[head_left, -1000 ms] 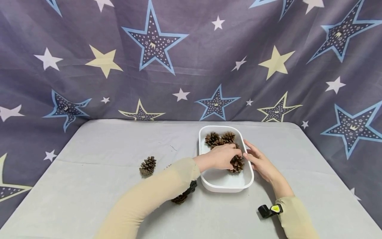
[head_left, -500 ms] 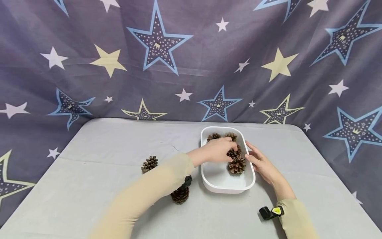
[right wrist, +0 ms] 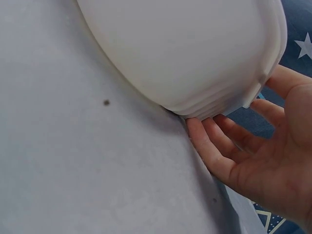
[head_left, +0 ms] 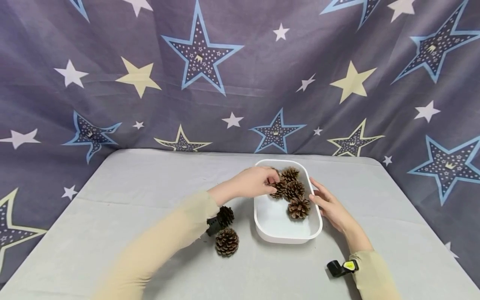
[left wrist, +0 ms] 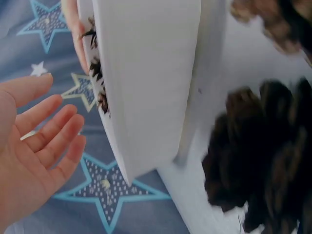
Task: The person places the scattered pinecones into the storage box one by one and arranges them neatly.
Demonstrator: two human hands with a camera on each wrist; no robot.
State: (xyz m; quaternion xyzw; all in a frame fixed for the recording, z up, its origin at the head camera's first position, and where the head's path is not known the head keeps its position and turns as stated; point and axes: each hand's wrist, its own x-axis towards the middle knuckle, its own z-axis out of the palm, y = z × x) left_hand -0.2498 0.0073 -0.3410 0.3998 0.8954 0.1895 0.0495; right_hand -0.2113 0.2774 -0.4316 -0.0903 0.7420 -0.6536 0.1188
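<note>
Several brown pine cones (head_left: 298, 207) lie in the white rectangular box (head_left: 288, 240), mostly at its back and right. My left hand (head_left: 255, 181) is over the box's left rim, fingertips in front of the back-left cones. In the left wrist view this left hand (left wrist: 44, 146) has spread, relaxed fingers and a bare palm, beside the box wall. My right hand (head_left: 331, 208) rests against the box's right side. The right wrist view shows its fingertips (right wrist: 197, 126) touching the outer wall low down, the thumb up near the rim.
On the table left of the box stand a pine cone (head_left: 226, 241) and a darker one (head_left: 225, 216), close to my left wrist's black camera (head_left: 214, 226). A star-printed curtain (head_left: 232, 96) hangs behind the grey tabletop (head_left: 285, 275).
My left hand has moved left, from over the cones at the box's right side to its left rim, uncovering them. The left sleeve now hides the far-left table cone. The right hand stays put.
</note>
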